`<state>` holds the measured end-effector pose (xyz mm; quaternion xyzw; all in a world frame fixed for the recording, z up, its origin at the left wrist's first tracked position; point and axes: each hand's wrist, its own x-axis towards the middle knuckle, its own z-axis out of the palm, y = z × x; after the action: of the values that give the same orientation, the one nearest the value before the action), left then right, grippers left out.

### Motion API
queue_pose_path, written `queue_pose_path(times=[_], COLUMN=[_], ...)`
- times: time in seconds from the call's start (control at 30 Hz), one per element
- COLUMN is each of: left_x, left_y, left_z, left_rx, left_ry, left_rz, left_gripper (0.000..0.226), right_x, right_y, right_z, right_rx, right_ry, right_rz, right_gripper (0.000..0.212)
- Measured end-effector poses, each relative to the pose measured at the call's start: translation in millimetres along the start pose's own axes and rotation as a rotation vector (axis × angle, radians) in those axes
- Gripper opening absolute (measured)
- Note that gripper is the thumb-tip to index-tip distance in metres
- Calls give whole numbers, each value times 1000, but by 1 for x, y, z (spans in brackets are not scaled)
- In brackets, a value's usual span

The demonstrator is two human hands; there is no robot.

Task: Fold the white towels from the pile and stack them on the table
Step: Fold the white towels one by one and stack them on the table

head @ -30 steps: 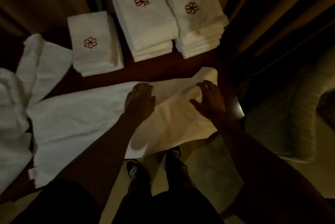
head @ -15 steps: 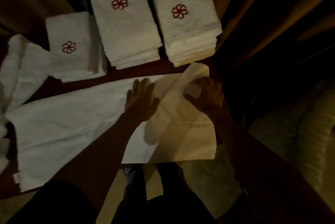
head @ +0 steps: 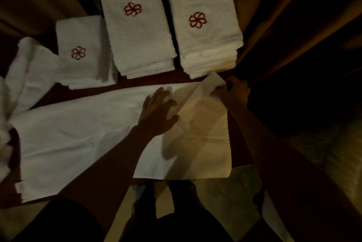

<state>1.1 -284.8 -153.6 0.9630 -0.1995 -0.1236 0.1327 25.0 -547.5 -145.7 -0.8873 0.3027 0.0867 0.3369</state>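
A dim room, seen from above a person standing at a dark red table (head: 156, 80). One long white towel (head: 78, 140) lies spread flat across the near part of the table, running from the left edge almost to the right. Its near edge hangs slightly over the table's front.

The left hand (head: 156, 112) lies palm down on the towel, a little right of its middle. Its fingers (head: 159, 94) are straight and spread wide, pressing the cloth flat and gripping nothing.

The right hand (head: 235, 93) is at the towel's far right corner (head: 213, 83). Its fingers are curled and pinch that corner, which is lifted off the table and tipped up toward the stacks behind it. The rest of the right end lies flat between the two hands, crossed by their shadows.

Behind the spread towel stand three stacks of folded white towels, each topped by a red pinwheel emblem. The left stack (head: 82, 54) is low, the middle stack (head: 137, 26) taller, and the right stack (head: 203, 26) has the most layers. The lifted corner almost reaches the front of the right stack.

At the far left, a loose pile of unfolded white towels (head: 25, 73) lies heaped on the table, touching the spread towel's left end. Brown curtains (head: 274, 16) hang to the right. Below the table edge, the person's dark shoes (head: 182, 189) stand on a pale floor (head: 225, 192).
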Motion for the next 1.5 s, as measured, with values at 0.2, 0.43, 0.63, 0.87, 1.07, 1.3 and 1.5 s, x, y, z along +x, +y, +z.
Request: queue_pose_path(times=[0.2, 0.43, 0.63, 0.87, 1.07, 1.3, 1.5], left_x=[5, 2, -16, -32, -27, -28, -51], left_y=[13, 9, 3, 2, 7, 4, -19], left_z=[-5, -16, -16, -10, -8, 5, 9], left_rx=[-109, -193, -164, -178, -209, -174, -30], left_ry=[87, 121, 89, 37, 38, 156, 178], left_rz=[16, 61, 98, 134, 183, 46, -128], left_gripper=[14, 17, 17, 16, 32, 69, 66], right_x=[-9, -41, -71, -89, -77, -59, -57], right_y=[10, 18, 32, 54, 49, 43, 46], right_z=[-18, -32, -21, -12, -11, -19, -13], right_rx=[159, 461, 560, 357, 157, 278, 87], right_ry=[66, -36, -279, -263, -279, -208, -84], right_rz=[-185, -141, 10, -77, -121, -97, -199], right_gripper=[21, 8, 14, 13, 44, 45, 37])
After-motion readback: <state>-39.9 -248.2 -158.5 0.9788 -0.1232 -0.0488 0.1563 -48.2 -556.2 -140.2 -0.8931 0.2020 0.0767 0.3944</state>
